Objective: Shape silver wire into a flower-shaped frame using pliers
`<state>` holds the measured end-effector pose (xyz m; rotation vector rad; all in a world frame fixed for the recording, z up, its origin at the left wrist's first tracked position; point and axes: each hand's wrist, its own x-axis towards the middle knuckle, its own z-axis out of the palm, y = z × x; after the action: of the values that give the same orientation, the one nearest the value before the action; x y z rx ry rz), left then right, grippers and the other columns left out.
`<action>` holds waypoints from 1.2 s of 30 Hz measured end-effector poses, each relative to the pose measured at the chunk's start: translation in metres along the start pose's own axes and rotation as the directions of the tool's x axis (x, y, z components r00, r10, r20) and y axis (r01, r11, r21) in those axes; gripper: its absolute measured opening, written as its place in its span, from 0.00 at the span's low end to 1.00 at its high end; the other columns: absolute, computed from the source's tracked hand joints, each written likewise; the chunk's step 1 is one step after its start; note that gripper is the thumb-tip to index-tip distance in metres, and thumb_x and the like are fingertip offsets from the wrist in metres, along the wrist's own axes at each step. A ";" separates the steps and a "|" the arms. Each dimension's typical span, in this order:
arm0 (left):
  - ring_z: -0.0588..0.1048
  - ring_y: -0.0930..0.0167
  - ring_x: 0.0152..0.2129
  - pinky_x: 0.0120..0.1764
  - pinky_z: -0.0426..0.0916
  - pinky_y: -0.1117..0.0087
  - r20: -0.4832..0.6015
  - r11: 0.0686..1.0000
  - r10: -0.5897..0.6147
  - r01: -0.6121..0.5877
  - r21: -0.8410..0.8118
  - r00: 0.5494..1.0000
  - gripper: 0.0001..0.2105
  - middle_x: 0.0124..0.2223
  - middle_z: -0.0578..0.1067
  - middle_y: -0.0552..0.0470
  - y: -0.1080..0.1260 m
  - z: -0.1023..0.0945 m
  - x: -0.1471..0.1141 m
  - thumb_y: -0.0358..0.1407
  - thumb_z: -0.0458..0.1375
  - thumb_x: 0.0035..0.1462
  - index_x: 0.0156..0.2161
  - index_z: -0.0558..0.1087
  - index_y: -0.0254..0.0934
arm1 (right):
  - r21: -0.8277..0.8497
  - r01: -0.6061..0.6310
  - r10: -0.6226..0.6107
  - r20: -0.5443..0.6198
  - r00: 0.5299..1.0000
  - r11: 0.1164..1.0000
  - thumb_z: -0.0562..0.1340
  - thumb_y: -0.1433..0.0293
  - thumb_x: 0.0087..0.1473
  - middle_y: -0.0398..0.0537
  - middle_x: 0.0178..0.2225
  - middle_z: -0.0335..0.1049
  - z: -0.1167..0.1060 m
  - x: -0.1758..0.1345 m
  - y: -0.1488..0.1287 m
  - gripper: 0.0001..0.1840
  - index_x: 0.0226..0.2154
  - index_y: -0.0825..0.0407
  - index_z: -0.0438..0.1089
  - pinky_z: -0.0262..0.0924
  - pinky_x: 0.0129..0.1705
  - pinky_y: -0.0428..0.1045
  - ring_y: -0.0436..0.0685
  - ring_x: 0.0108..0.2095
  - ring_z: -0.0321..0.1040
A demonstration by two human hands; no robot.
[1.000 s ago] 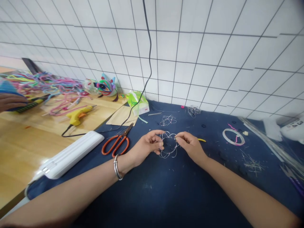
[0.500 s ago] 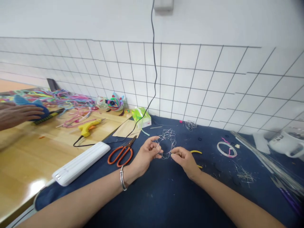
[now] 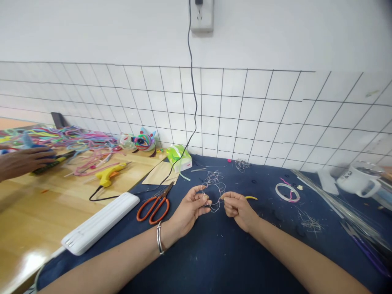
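Observation:
A silver wire ring with looped, petal-like edges [image 3: 219, 186] is held above the dark blue cloth [image 3: 196, 261]. My left hand [image 3: 190, 209] is closed on its left side, thumb against fingers. At the ring's right edge, my right hand [image 3: 240, 210] pinches the wire, its other fingers curled in. Orange-handled scissors [image 3: 162, 196] lie left of my left hand. Just past my right hand shows the yellow handle of a tool [image 3: 252, 198], the rest of it hidden behind the hand.
A white power strip [image 3: 101, 224], a yellow glue gun [image 3: 105, 175] and a tissue pack [image 3: 183, 163] are on the left. Another person's hand [image 3: 27, 161] rests by a blue fuzzy item. Rightward are a white tape ring [image 3: 277, 192], wire scraps [image 3: 310, 223] and a mug [image 3: 357, 181].
The camera has tilted up, showing more of the wall socket. My right fingers have curled in more at the ring's edge, and the tool's lower handle is now hidden.

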<state>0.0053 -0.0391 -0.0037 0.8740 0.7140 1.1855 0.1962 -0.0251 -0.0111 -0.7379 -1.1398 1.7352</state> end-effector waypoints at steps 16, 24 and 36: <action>0.74 0.67 0.36 0.33 0.71 0.71 0.030 0.988 -0.147 0.145 0.058 0.989 0.14 0.35 0.69 0.52 -0.007 -0.007 0.004 0.33 0.61 0.50 0.41 0.63 0.38 | 0.037 -0.047 0.047 0.007 0.999 0.998 0.60 0.69 0.49 0.34 0.17 0.49 0.000 0.002 -0.004 0.05 0.31 0.53 0.64 0.32 0.19 0.44 0.41 0.15 0.38; 0.75 0.69 0.31 0.28 0.70 0.73 0.000 0.988 -0.137 0.136 0.076 0.991 0.10 0.34 0.70 0.51 -0.004 -0.013 0.009 0.39 0.58 0.52 0.37 0.65 0.36 | -0.010 -0.039 0.038 -0.077 0.996 0.999 0.61 0.67 0.48 0.34 0.17 0.51 0.000 0.003 -0.004 0.08 0.27 0.53 0.62 0.32 0.19 0.44 0.41 0.15 0.38; 0.72 0.75 0.25 0.26 0.66 0.77 0.030 0.991 -0.108 0.105 0.087 0.994 0.08 0.30 0.68 0.53 0.003 -0.011 0.009 0.36 0.58 0.53 0.36 0.66 0.35 | -0.073 -0.056 0.047 -0.119 0.992 0.996 0.62 0.64 0.47 0.34 0.17 0.50 0.001 0.004 -0.006 0.11 0.31 0.54 0.63 0.33 0.19 0.44 0.42 0.16 0.39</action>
<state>-0.0033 -0.0275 -0.0066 0.9138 0.7785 1.0487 0.1961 -0.0211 -0.0057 -0.9118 -1.1201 1.6753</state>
